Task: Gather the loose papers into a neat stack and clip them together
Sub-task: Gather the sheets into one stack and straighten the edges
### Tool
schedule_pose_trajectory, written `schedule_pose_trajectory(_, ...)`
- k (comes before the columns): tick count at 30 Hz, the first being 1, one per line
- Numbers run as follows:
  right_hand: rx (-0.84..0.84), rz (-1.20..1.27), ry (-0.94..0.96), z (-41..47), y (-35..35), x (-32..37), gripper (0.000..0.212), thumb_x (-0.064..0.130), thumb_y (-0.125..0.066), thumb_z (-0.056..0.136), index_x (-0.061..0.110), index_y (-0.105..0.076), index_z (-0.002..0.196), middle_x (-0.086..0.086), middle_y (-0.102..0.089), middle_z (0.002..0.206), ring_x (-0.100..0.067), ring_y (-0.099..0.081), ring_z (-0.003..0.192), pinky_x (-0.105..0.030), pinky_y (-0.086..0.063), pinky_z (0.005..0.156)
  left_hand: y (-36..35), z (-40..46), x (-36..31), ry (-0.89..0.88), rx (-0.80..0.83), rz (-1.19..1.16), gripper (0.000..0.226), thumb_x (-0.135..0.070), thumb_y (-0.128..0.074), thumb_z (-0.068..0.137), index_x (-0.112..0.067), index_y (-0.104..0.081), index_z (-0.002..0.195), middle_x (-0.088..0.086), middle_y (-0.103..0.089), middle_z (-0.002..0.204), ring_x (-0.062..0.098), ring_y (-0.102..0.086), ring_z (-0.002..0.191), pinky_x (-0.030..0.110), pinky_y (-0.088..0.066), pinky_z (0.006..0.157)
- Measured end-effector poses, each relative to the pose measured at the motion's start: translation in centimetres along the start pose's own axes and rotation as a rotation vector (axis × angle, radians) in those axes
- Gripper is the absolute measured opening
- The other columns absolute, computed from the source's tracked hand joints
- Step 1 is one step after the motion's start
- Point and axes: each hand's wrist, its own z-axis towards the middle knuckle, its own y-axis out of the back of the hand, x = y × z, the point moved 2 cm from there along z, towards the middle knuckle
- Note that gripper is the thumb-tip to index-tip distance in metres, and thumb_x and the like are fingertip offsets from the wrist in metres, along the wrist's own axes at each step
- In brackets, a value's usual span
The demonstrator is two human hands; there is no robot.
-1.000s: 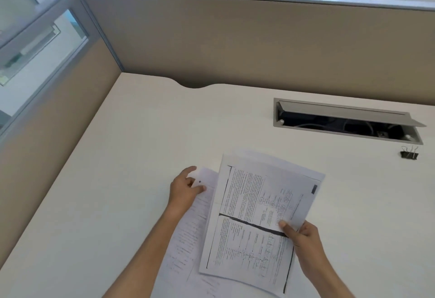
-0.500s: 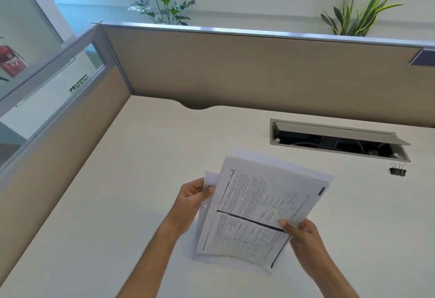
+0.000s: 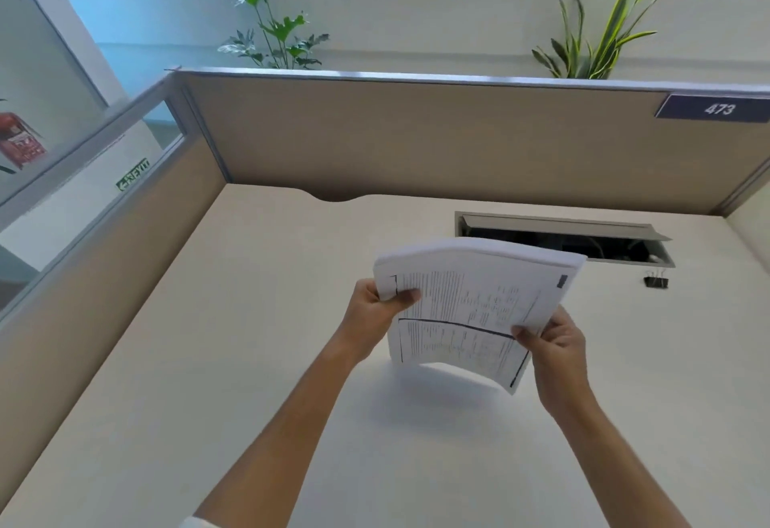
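We hold the sheaf of white printed papers [image 3: 471, 310] up off the pale cream worktop [image 3: 258, 319], its bottom edge hanging just above the surface and throwing a soft shadow there. Our left hand [image 3: 375, 315] pinches the upper left side of the sheaf, thumb across the print, and our right hand [image 3: 554, 340] pinches the right side lower down; both grips are closed on the papers. No loose sheet lies on the worktop that we can see, so the gathering looks done, though the sheaf bows and we cannot tell whether its edges are squared. The small black binder clip [image 3: 656, 280] sits well apart to the right, just in front of the open grey cable tray [image 3: 562, 227], untouched. By our reckoning, tapping the edges flush and clipping remain.
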Motion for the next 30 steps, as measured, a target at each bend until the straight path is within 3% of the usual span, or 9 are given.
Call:
schedule_pose_trajectory(2, -0.019, 0.012, 0.003, 0.0, 0.5, 0.0, 0.043, -0.022, -0.053, 0.08, 0.016, -0.071, 0.089, 0.005, -0.077, 0.088, -0.012, -0.071, 0.083, -0.023, -0.057, 0.068, -0.6, -0.1, 0.3, -0.008, -0.006, -0.009, 0.02, 0.005, -0.067, 0.084, -0.012, -0.077, 0.084, -0.006, -0.077, 0.083, 0.013, -0.072, 0.081, 0.024, -0.057, 0.069)
schedule_pose_trajectory(6, 0.001, -0.036, -0.096, -0.3, 1.0, -2.1, 0.034, -0.016, -0.056, 0.083, 0.013, -0.069, 0.093, 0.008, -0.077, 0.088, -0.011, -0.071, 0.085, -0.029, -0.054, 0.074, -1.4, -0.5, 2.6, 0.061, -0.026, 0.021, 0.019, 0.009, -0.068, 0.081, -0.007, -0.074, 0.09, -0.006, -0.077, 0.084, 0.014, -0.072, 0.082, 0.024, -0.057, 0.069)
schedule_pose_trajectory(10, 0.021, -0.095, -0.151, -0.4, 1.1, -3.7, 0.033, -0.012, -0.059, 0.083, 0.017, -0.071, 0.089, 0.01, -0.077, 0.085, -0.014, -0.07, 0.087, -0.038, -0.051, 0.083, -2.6, -1.3, 5.0, 0.11, -0.017, 0.071, 0.028, 0.011, -0.069, 0.08, -0.008, -0.07, 0.101, 0.009, -0.07, 0.099, 0.025, -0.065, 0.097, 0.04, -0.059, 0.085)
schedule_pose_trajectory(12, 0.021, -0.103, -0.146, -0.1, 1.3, -3.5, 0.034, -0.012, -0.059, 0.083, 0.019, -0.072, 0.088, 0.008, -0.077, 0.086, -0.02, -0.069, 0.09, -0.039, -0.052, 0.083, -2.9, -1.5, 5.1, 0.098, -0.044, 0.054, 0.027, 0.01, -0.068, 0.081, -0.009, -0.069, 0.099, 0.01, -0.068, 0.102, 0.024, -0.065, 0.096, 0.037, -0.06, 0.084)
schedule_pose_trajectory(16, 0.042, -0.105, -0.12, 0.3, 1.9, -2.8, 0.034, -0.011, -0.059, 0.083, 0.019, -0.072, 0.091, 0.009, -0.077, 0.088, -0.014, -0.07, 0.089, -0.033, -0.056, 0.081, -3.0, -1.7, 5.0, 0.072, -0.089, 0.007, 0.028, 0.009, -0.068, 0.081, -0.017, -0.071, 0.088, 0.003, -0.071, 0.093, 0.012, -0.068, 0.084, 0.026, -0.061, 0.074)
schedule_pose_trajectory(21, 0.072, -0.123, -0.173, -0.3, 2.3, -4.4, 0.037, -0.012, -0.059, 0.084, 0.022, -0.071, 0.093, 0.011, -0.077, 0.089, -0.01, -0.069, 0.091, -0.029, -0.052, 0.083, -3.5, -2.5, 6.7, 0.142, -0.118, 0.06, 0.019, 0.005, -0.07, 0.082, -0.011, -0.071, 0.091, 0.008, -0.07, 0.096, 0.025, -0.065, 0.093, 0.033, -0.059, 0.08)
schedule_pose_trajectory(26, 0.08, -0.15, -0.158, -1.0, 2.5, -4.1, 0.034, -0.009, -0.06, 0.085, 0.022, -0.071, 0.092, 0.017, -0.076, 0.083, 0.0, -0.07, 0.083, -0.015, -0.053, 0.071, -4.0, -3.5, 7.1, 0.158, -0.168, 0.052, 0.025, -0.001, -0.07, 0.084, -0.026, -0.071, 0.082, -0.006, -0.071, 0.088, 0.009, -0.067, 0.084, 0.026, -0.059, 0.077)
schedule_pose_trajectory(28, 0.105, -0.186, -0.174, -1.2, 2.9, -4.4, 0.033, -0.007, -0.061, 0.085, 0.023, -0.071, 0.092, 0.016, -0.076, 0.084, -0.003, -0.071, 0.085, -0.019, -0.054, 0.072, -4.0, -3.9, 7.5, 0.176, -0.215, 0.028, 0.023, -0.003, -0.07, 0.085, -0.025, -0.071, 0.081, -0.006, -0.072, 0.087, 0.009, -0.067, 0.082, 0.023, -0.058, 0.072)
schedule_pose_trajectory(30, 0.124, -0.233, -0.186, -1.5, 3.8, -4.6, 0.023, 0.001, -0.066, 0.085, 0.022, -0.074, 0.091, 0.005, -0.078, 0.087, -0.02, -0.072, 0.088, -0.033, -0.058, 0.077, -4.0, -4.3, 7.8, 0.206, -0.279, -0.03, 0.019, -0.005, -0.07, 0.085, -0.023, -0.071, 0.082, -0.005, -0.073, 0.084, 0.014, -0.069, 0.082, 0.024, -0.056, 0.068)
